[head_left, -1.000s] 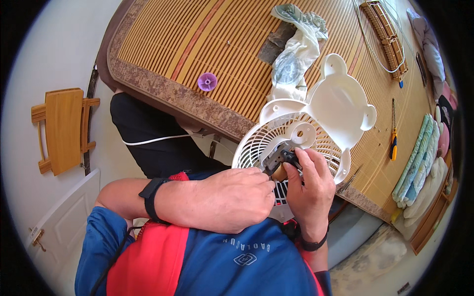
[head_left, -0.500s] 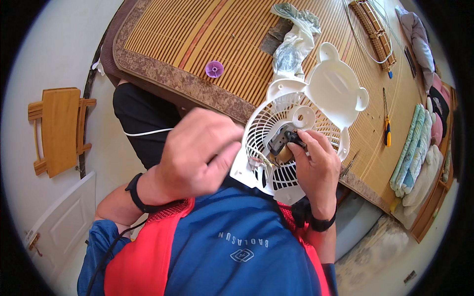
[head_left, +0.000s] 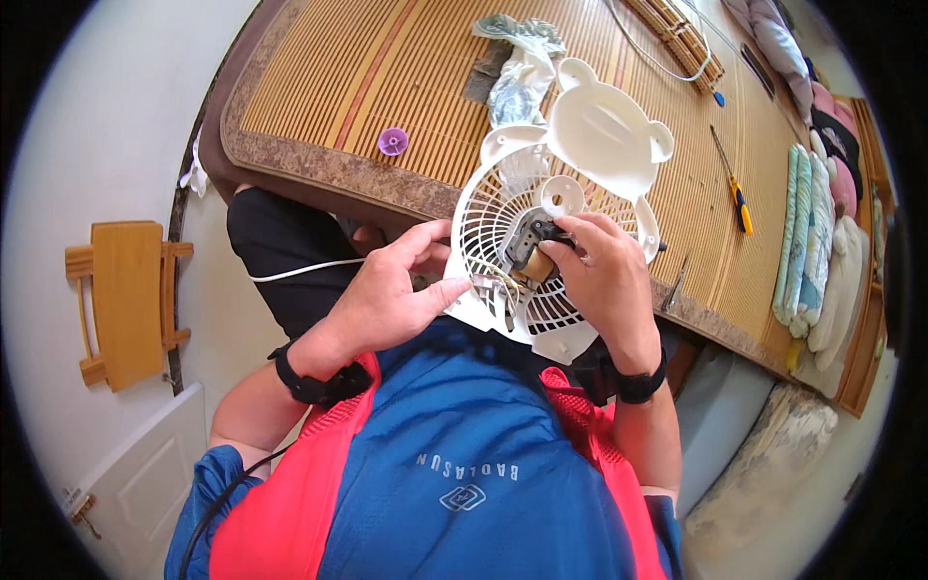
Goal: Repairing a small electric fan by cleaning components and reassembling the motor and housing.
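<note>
A white plastic fan housing [head_left: 470, 215], with a slotted round grille and a bear-head-shaped panel [head_left: 609, 135], rests at the mat's edge in front of my body. My left hand [head_left: 391, 290] grips its left rim, thumb near the lower left corner and fingers partly hidden behind. Inside the grille lies a small electric motor [head_left: 530, 242] with a dark bracket and a tan coil. My right hand [head_left: 611, 280] pinches the motor's dark part between thumb and fingers. Thin wires [head_left: 498, 277] run from the motor toward the housing's lower left.
On the bamboo mat [head_left: 329, 87] lie a purple knob-like piece [head_left: 393, 141], a crumpled plastic bag [head_left: 522, 82], a yellow-and-black screwdriver [head_left: 739, 208] and tweezers-like metal tool [head_left: 677, 282]. Folded bedding [head_left: 807, 232] lines the right side. A white cord [head_left: 304, 271] crosses my leg.
My left hand has come down from above the housing's left side and taken hold of its rim. My right hand stays on the motor.
</note>
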Available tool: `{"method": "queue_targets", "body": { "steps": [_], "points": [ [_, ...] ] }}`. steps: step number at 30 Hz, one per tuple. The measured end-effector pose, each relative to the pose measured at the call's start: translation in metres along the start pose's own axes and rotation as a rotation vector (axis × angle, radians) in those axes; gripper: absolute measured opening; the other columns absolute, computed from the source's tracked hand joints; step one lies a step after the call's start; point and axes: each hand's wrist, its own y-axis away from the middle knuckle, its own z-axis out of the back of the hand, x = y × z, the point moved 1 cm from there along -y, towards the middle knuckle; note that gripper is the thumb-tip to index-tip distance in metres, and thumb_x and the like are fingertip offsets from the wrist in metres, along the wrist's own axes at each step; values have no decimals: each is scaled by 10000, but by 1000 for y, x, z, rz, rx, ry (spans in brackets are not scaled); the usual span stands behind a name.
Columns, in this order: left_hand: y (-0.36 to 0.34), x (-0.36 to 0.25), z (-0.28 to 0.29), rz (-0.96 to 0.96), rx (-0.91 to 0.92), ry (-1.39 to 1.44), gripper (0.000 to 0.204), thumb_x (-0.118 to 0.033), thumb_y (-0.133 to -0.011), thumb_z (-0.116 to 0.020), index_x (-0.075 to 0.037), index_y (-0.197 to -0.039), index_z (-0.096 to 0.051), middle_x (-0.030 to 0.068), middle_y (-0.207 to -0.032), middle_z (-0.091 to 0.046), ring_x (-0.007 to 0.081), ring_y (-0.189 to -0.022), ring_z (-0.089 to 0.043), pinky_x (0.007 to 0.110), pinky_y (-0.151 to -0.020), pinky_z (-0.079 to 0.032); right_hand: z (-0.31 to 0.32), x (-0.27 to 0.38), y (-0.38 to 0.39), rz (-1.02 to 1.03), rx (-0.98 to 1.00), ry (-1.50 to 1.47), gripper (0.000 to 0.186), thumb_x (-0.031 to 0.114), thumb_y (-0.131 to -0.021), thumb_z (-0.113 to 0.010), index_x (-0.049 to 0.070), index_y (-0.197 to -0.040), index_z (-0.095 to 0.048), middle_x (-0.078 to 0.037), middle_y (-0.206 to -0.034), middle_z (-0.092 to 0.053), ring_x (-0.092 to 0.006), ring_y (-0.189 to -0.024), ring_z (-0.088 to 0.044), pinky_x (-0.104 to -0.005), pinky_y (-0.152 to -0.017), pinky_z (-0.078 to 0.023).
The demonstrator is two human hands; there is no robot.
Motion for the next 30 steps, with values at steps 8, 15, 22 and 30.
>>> {"method": "queue_targets", "body": {
  "steps": [8, 15, 22, 30],
  "points": [
    [-4, 9, -3, 55, -30, 208, 574, 9, -1089, -738, 94, -1616, -525, 202, -1353, -801, 215, -1221, -787, 367, -1047, -650, 48, 1, 18, -85, -247, -79, 200, 99, -972, -855, 34, -1159, -834, -166, -1067, -829, -311, -864, -812, -423, -799, -639],
    [-8, 0, -5, 86, -122, 192, 473, 24, -1085, -708, 117, -1535, -594, 208, -1281, -828, 205, -1123, -823, 344, -1009, -665, 50, -16, 48, -41, -365, -111, 113, 48, -979, -831, 28, -1090, -831, -175, -1004, -814, -352, -883, -804, -429, -793, -632],
    [-6, -4, 1, 92, -148, 97, 485, -30, -1082, -723, 105, -1531, -599, 198, -1289, -821, 191, -1098, -818, 312, -943, -664, 56, -14, 31, 38, -428, -114, 83, 58, -1006, -798, 28, -1078, -823, -182, -1016, -815, -395, -933, -799, -461, -829, -638],
    [-5, -76, -6, -554, -254, -711, 447, 71, -998, -812, -12, -1431, -743, 92, -1281, -768, 109, -973, -700, 270, -882, -595, 44, -49, 47, -82, -663, -153, 268, 72, -988, -855, 14, -1242, -796, -153, -1090, -803, -303, -909, -801, -421, -767, -612]
  ]
}}
